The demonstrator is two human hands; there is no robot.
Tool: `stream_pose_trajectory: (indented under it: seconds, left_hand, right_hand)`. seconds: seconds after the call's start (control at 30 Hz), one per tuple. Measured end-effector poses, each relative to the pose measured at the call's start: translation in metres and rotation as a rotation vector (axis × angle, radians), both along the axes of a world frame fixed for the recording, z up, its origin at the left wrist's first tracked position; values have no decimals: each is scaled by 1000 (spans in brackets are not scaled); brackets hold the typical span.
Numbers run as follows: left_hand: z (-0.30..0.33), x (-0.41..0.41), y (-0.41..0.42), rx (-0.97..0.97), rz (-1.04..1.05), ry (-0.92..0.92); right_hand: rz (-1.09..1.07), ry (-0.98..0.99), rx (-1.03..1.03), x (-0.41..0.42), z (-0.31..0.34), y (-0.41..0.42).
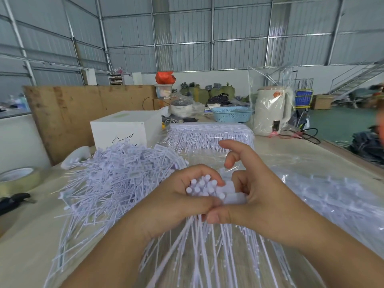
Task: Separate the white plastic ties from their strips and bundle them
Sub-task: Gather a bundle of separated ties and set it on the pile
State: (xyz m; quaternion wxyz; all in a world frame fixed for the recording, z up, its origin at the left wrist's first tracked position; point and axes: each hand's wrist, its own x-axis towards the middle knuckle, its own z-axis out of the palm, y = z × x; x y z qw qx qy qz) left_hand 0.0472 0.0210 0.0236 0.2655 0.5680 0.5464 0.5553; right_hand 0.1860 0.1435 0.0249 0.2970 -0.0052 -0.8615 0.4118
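- Two hands work one bundle (207, 189): left hand (176, 202) fingers wrap it, right hand (255, 196) pinches its heads.
- Loose ties (116, 179) heap on tabletop (27, 231); uncut strips (207, 133) wait behind.

Loose ties (116, 179) left of bundle (204, 189)

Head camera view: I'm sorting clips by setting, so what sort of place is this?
Probably a warehouse or small factory workshop. Corrugated metal walls on steel framing enclose it, a metal staircase rises at the right, and the worktable carries a loose pile of white plastic ties being sorted by hand.
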Motion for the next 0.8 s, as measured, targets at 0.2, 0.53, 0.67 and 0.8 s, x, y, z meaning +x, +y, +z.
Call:
stream_pose_trajectory:
  seconds: [0.2, 0.53, 0.67, 0.8]
  left_hand:
    - [-6, 3, 5, 59, 84, 22]
    - [-11, 9, 13, 249, 322, -19]
    - [-6, 0, 10, 307, 478, -10]
    - [-5, 1, 9, 305, 468, 30]
  right_hand:
    - [-39, 53, 72, -1, -4, -3]
    - [-42, 11, -76, -7, -13, -2]
    - [-9, -196, -181, -5, -3, 15]
    - [50, -249, -210, -5, -1, 21]
